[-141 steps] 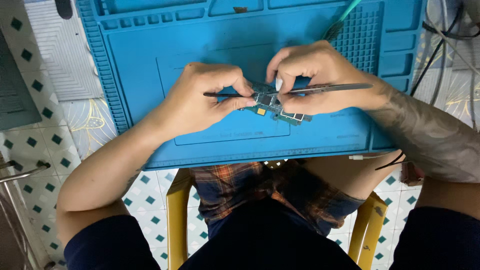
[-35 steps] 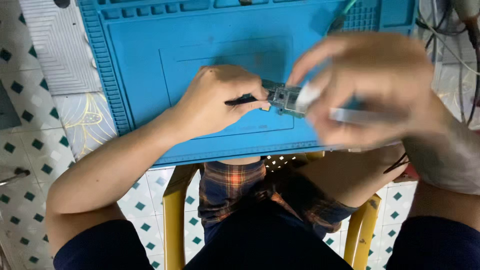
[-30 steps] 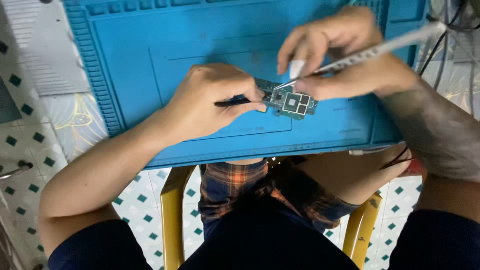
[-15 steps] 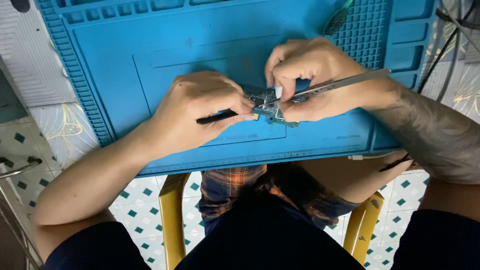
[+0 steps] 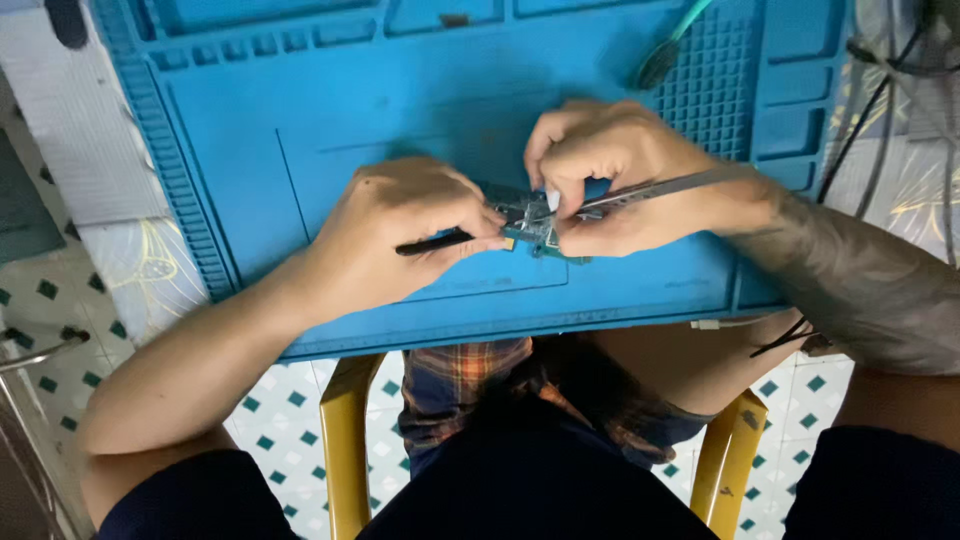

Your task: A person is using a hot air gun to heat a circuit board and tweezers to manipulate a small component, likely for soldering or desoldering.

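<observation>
A small green circuit board point(image 5: 532, 228) lies on a blue silicone work mat point(image 5: 300, 130), between my two hands. My left hand point(image 5: 400, 235) grips a thin black tool point(image 5: 432, 243) whose tip reaches the board's left edge. My right hand point(image 5: 610, 180) pinches metal tweezers point(image 5: 650, 190); their long handle runs back over my wrist and their tips meet the top of the board. Fingers of both hands cover much of the board.
The mat has small compartments along its top edge and a gridded patch point(image 5: 705, 90) at upper right, where a green-handled brush point(image 5: 665, 50) lies. Cables point(image 5: 880, 100) hang at the far right. A yellow stool point(image 5: 345, 440) and tiled floor show below the table.
My right hand, which had lifted away with the tweezers, has come back down onto the board. The left hand has kept the black tool at the board's left edge.
</observation>
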